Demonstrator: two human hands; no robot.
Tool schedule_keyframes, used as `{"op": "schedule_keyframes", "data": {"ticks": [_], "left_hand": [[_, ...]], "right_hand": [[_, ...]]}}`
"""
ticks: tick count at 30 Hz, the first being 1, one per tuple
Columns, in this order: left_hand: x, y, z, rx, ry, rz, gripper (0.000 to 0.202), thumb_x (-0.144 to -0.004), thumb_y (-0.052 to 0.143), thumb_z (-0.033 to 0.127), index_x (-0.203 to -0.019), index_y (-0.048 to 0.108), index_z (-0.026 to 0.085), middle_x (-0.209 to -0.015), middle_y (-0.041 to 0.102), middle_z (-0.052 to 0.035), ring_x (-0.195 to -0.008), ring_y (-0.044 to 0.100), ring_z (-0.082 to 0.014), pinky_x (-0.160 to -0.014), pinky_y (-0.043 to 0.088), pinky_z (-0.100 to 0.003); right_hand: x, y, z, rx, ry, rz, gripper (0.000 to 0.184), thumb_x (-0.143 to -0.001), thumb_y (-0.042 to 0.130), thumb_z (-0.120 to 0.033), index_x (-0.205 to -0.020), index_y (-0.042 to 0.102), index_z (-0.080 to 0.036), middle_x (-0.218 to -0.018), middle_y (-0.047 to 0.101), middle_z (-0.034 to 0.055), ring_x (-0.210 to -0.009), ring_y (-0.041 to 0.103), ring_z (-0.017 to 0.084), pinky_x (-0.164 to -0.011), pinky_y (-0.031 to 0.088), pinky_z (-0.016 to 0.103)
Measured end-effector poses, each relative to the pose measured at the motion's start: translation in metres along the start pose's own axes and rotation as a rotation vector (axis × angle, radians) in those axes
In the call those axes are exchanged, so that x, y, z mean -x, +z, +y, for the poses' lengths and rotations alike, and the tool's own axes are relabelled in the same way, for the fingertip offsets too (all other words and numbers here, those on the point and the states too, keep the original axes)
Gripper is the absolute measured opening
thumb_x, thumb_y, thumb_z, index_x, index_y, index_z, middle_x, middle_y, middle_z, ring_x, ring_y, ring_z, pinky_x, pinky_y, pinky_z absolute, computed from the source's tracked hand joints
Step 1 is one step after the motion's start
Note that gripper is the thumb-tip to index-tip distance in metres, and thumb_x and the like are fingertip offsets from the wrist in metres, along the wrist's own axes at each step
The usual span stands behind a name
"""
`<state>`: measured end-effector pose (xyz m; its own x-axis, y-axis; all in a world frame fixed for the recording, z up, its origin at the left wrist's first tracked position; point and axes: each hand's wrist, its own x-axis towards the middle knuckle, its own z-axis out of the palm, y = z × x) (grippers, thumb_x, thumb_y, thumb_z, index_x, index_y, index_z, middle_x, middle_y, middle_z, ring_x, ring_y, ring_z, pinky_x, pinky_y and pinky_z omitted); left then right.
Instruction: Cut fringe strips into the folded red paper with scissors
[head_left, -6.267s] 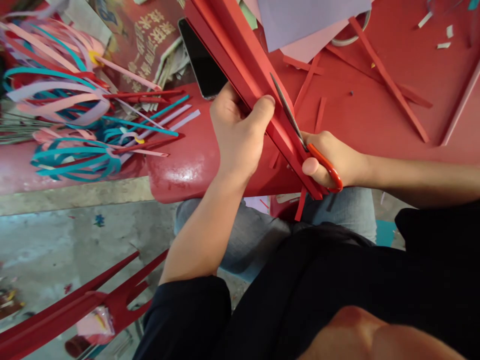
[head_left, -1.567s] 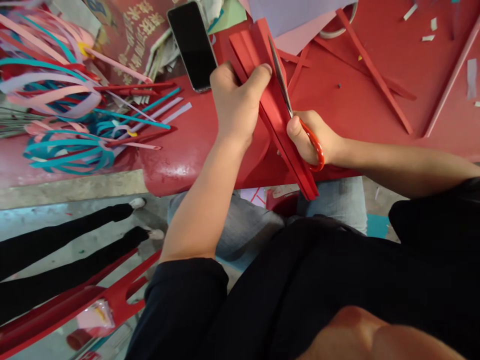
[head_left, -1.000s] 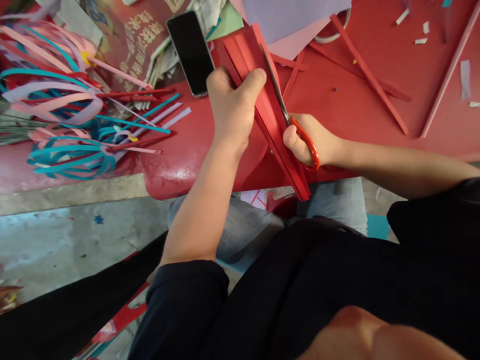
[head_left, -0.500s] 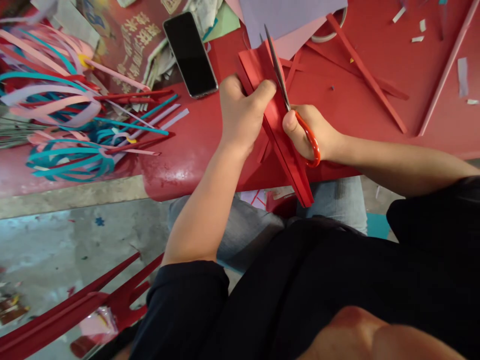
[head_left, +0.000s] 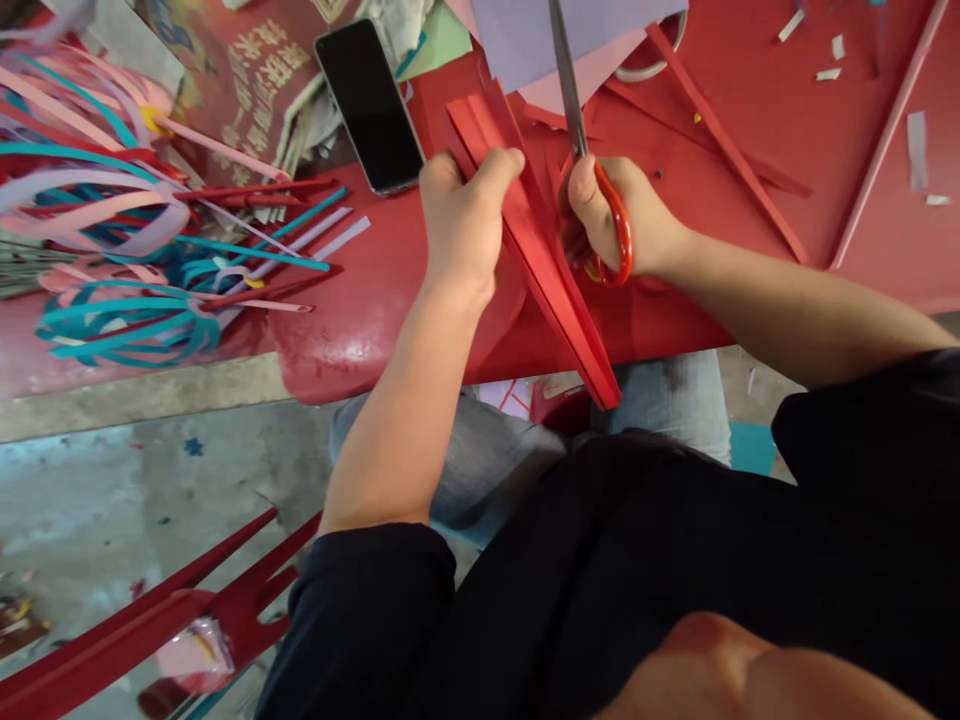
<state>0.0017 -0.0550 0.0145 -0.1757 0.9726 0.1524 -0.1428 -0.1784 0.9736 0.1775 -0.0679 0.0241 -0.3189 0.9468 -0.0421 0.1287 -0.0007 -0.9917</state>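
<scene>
Seen from beside the seat: person in black top [head_left: 600, 580] & jeans [head_left: 675, 400], seated at red tabletop [head_left: 765, 70]. Folded red paper [head_left: 551, 280] slants over the near edge, lower end above the lap, upper end over the tabletop. L hand [head_left: 461, 215] grips it nr the upper end, thumb on top. R hand [head_left: 619, 215] is closed on orange-handled scissors [head_left: 575, 125], thumb in one loop; blades point away from the person, to the R of the paper, tips over a lilac sheet [head_left: 517, 40]. R fingertips just beside the paper; contact cannot be confirmed. To the L, approx. level w/ the hands: bundles of looped strips [head_left: 135, 320], turquoise, pink, lilac & red. Phone [head_left: 370, 105], screen dark, lies just beyond L hand. Beyond R hand: loose red strips [head_left: 727, 150], incl. two crossed; a pink rod [head_left: 889, 140] further R. Far side: pink sheet [head_left: 600, 75] partly under the lilac one, w/ white ring [head_left: 645, 73] adjacent.
</scene>
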Motion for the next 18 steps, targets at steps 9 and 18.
{"op": "schedule_keyframes", "data": {"ticks": [9, 18], "left_hand": [[-0.009, -0.019, 0.018, 0.041, -0.097, 0.074, 0.029, -0.075, 0.092, 0.045, -0.072, 0.065, 0.034, -0.079, 0.065, -0.0018, -0.086, 0.062, -0.0283, -0.075, 0.05, -0.045], [-0.012, -0.038, -0.021, -0.114, -0.104, -0.037, 0.053, -0.079, 0.095, 0.071, -0.09, 0.062, 0.032, -0.087, 0.069, -0.0008, -0.088, 0.066, -0.0265, -0.085, 0.061, -0.052]], "right_hand": [[-0.032, -0.028, 0.008, 0.018, -0.08, 0.134, 0.063, -0.079, 0.077, -0.09, -0.09, 0.053, -0.033, -0.066, 0.07, -0.0025, -0.059, 0.07, 0.024, -0.054, 0.055, 0.044], [-0.005, -0.014, -0.013, -0.129, 0.011, -0.052, 0.065, -0.065, 0.105, -0.06, -0.095, 0.058, -0.027, -0.064, 0.071, -0.0019, -0.057, 0.075, 0.025, -0.046, 0.059, 0.037]]}}
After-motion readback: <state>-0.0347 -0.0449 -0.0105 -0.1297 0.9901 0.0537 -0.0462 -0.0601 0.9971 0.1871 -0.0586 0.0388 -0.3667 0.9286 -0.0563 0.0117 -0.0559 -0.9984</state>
